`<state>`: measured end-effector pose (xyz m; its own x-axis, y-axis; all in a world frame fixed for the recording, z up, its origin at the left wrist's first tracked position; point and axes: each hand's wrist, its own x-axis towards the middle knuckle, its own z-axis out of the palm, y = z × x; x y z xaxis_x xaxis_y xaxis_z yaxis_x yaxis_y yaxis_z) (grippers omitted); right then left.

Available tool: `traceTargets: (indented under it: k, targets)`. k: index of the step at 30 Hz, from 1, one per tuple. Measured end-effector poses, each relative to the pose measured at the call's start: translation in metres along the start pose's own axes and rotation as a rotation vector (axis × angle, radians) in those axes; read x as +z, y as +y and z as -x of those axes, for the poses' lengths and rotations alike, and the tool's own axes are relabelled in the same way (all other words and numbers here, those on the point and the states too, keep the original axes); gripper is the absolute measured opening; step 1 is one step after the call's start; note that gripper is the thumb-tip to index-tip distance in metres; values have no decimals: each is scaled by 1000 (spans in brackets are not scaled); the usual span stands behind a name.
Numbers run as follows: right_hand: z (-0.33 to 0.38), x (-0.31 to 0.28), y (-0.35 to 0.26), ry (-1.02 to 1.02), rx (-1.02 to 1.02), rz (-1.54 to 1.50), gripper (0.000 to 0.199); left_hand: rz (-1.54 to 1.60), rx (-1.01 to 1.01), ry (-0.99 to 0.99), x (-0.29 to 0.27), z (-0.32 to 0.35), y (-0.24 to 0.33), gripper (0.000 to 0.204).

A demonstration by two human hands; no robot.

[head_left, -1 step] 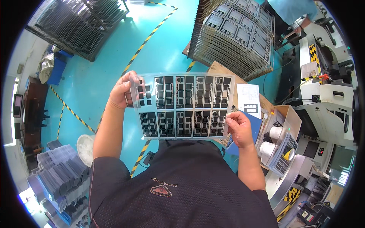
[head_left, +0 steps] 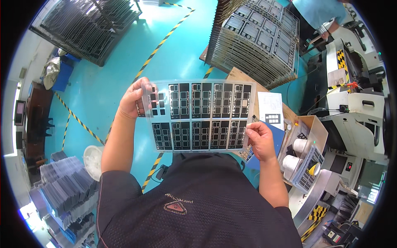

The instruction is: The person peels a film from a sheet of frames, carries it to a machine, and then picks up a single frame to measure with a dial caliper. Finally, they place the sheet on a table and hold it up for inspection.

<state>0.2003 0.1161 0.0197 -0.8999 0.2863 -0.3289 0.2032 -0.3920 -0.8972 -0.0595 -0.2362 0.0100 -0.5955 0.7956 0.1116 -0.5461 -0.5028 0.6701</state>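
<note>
Between my two hands a clear plastic sheet [head_left: 190, 119] printed with black panels of square outlines is held up in front of my body. At its upper left corner my left hand [head_left: 134, 98] is closed on the edge. A small dark piece with cut-outs [head_left: 141, 107] shows by those fingers; I cannot tell whether it is separate from the sheet. Beside it, the sheet's top left panel is mostly see-through, with several loose-looking black squares [head_left: 155, 104]. My right hand [head_left: 261, 139] pinches the lower right edge between thumb and fingers.
Right of me, a wooden table [head_left: 237, 75] bears a paper drawing [head_left: 271, 109], a blue folder [head_left: 273, 138] and a box with white rolls [head_left: 300, 145]. A rack of printed sheets [head_left: 260, 37] stands ahead. Machines line the right; another person's arm [head_left: 326, 28] shows there. Stacked sheets [head_left: 70, 186] lie left.
</note>
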Motion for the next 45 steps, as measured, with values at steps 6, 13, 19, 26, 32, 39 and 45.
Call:
traceTargets:
  k: [6, 13, 19, 26, 32, 39, 45]
  targets:
    - [25, -6, -7, -64, -31, -12, 8, -60, 60, 106, 46, 34, -1, 21]
    - [89, -43, -8, -178, -50, 3, 8, -103, 137, 278, 125, 87, -38, 15]
    - [136, -88, 11, -241, -35, -6, 8, -194, 163, 402, 191, 129, -82, 11]
    - [175, -118, 43, -210, 30, -72, 8, -265, 199, 493, 261, 164, -118, 8]
    - [196, -114, 42, -245, 95, -42, 10, -364, 195, 541, 289, 196, -119, 9]
    - [193, -93, 38, -340, 83, 71, 38, -1452, 244, 472, 305, 251, -95, 13]
    - [193, -32, 26, -377, -30, -175, 24, -787, 339, 574, 275, 338, -116, 22]
